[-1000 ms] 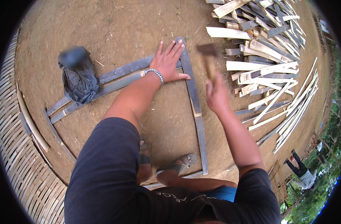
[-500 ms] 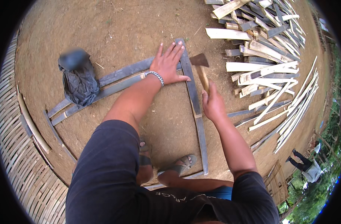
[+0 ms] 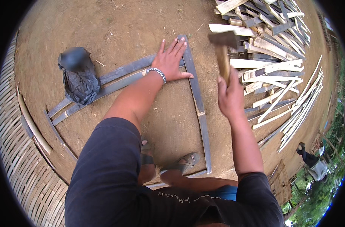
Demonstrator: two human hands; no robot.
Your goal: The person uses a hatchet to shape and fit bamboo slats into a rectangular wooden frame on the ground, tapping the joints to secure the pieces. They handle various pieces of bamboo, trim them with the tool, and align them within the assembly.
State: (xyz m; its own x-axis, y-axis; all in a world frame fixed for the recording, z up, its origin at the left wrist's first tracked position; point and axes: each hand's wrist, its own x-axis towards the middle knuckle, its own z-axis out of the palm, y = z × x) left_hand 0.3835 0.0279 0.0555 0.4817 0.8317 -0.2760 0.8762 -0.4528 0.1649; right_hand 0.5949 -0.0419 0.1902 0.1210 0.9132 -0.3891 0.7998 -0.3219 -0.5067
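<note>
One package-like item only: a black plastic bag (image 3: pixel 80 77), crumpled and bunched, lying on bare dirt ground (image 3: pixel 116 30) at upper left of the view. Its top part is blurred, so no detail there. It sits across the left ends of two long grey slats (image 3: pixel 116 77) (touching them, partly covering them), w/ a woven bamboo mat (image 3: pixel 17 159) farther left, apart from it. No labels, signs or screens visible anywhere else in the view.
</note>
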